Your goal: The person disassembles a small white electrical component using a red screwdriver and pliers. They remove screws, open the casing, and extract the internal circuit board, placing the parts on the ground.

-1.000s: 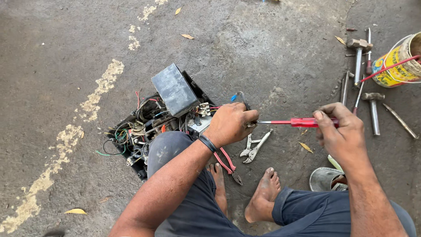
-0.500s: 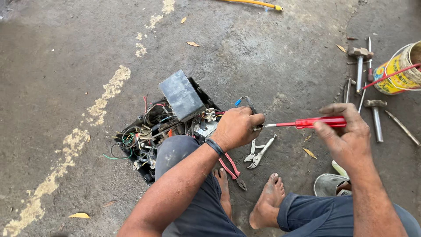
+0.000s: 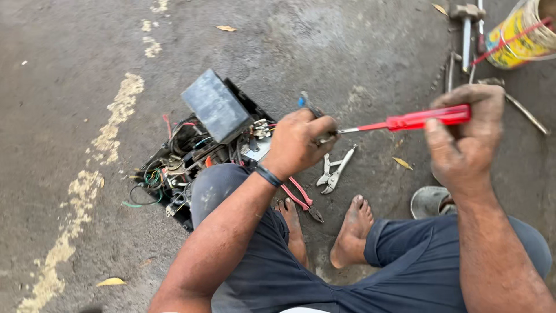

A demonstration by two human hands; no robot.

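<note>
Concrete floor [image 3: 359, 46], wire-filled black box [image 3: 174, 168]

Rough grey concrete floor [image 3: 359, 46] is filling the whole view, lying in soft, even daylight. A cracked strip of pale yellow paint [image 3: 87, 191] is running from eleven o'clock down to seven o'clock. Dry leaves [image 3: 226, 28] are lying scattered at twelve and seven o'clock.

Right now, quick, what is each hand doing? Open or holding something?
Left hand: closed around a small part with a blue bit, where the screwdriver's tip meets it.
Right hand: closed on the red screwdriver handle.
</note>
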